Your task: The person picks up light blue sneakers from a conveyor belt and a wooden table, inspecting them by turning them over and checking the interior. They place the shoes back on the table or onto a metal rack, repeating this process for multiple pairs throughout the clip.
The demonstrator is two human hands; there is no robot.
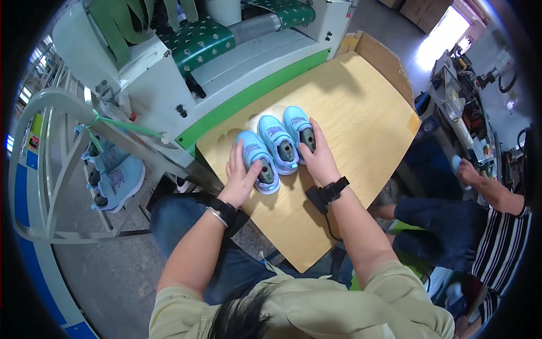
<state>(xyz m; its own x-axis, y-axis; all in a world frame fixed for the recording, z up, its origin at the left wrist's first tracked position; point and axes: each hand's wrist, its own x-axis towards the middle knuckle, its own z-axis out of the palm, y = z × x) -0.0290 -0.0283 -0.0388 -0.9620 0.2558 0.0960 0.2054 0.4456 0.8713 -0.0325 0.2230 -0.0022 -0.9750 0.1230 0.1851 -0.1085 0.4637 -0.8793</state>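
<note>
Three light blue children's sneakers stand side by side on a wooden tabletop (361, 113), toes pointing away from me, each with a dark grey shoe last in its opening. My left hand (243, 179) is closed round the left sneaker (252, 148), fingers along its outer side and thumb by the last. My right hand (320, 156) grips the right sneaker (293, 120) from its outer side, the thumb near its heel. Between them, the middle sneaker (273, 131) touches its neighbours, and neither hand plainly holds it. Its heel faces me.
A machine with a perforated green belt (203, 45) stands beyond the tabletop. More blue sneakers (121, 178) hang on a metal rack (56, 96) at left. Cardboard (384, 59) edges the table's far right. A co-worker's hand (467, 172) is at a cluttered bench on the right.
</note>
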